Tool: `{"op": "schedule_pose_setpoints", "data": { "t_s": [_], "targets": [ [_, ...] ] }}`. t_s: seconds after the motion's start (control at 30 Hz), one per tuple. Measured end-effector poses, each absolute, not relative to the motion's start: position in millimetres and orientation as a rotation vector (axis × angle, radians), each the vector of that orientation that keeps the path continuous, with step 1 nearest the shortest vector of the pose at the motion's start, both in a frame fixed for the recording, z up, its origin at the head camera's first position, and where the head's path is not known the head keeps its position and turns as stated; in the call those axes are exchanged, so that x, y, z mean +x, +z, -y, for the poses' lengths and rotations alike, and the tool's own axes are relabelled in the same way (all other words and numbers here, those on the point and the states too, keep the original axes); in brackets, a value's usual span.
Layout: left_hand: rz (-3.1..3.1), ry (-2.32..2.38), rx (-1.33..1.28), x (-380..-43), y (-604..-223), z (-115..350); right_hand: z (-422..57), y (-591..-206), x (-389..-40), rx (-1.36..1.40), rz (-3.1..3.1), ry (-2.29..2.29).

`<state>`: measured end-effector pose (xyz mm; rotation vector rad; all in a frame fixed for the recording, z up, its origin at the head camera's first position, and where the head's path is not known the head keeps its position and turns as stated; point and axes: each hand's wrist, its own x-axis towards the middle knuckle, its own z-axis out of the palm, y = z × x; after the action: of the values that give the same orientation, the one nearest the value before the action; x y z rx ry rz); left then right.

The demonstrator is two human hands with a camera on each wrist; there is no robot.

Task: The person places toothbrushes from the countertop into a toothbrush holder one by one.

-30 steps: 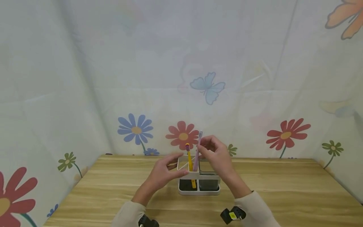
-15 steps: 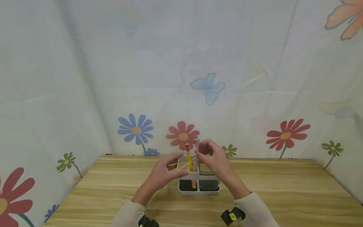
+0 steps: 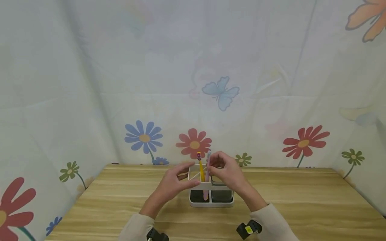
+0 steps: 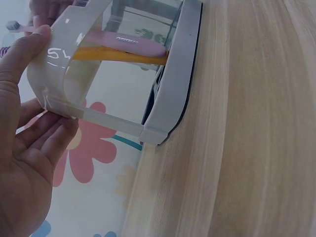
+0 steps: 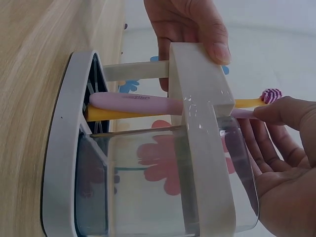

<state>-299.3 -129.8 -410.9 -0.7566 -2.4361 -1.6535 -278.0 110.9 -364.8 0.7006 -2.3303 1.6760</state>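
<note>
White two-tier toothbrush holder (image 3: 206,186), upright on the wood-grain counter (image 3: 120,190); its right compartment holds a clear tumbler (image 5: 140,197), the adjoining slot a yellow toothbrush (image 3: 201,172) and a pink toothbrush (image 5: 131,101), heads up. Left hand (image 3: 174,182): grip curls round the upper frame. Right hand (image 3: 230,172): grip narrows to a pinch on the pink toothbrush.

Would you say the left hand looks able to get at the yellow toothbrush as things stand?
Probably yes: the yellow toothbrush pokes above the white holder, nearer the left hand than the pink toothbrush is, though that hand would have to release the holder.
</note>
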Motion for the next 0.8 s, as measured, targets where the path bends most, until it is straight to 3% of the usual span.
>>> {"op": "schedule_pose_setpoints", "data": {
  "t_s": [0.8],
  "targets": [
    [2.432, -1.658, -0.77, -299.5, -411.1, 130.8, -112.3, -369.1, -281.5, 0.743, 2.337, 1.649]
  ]
}}
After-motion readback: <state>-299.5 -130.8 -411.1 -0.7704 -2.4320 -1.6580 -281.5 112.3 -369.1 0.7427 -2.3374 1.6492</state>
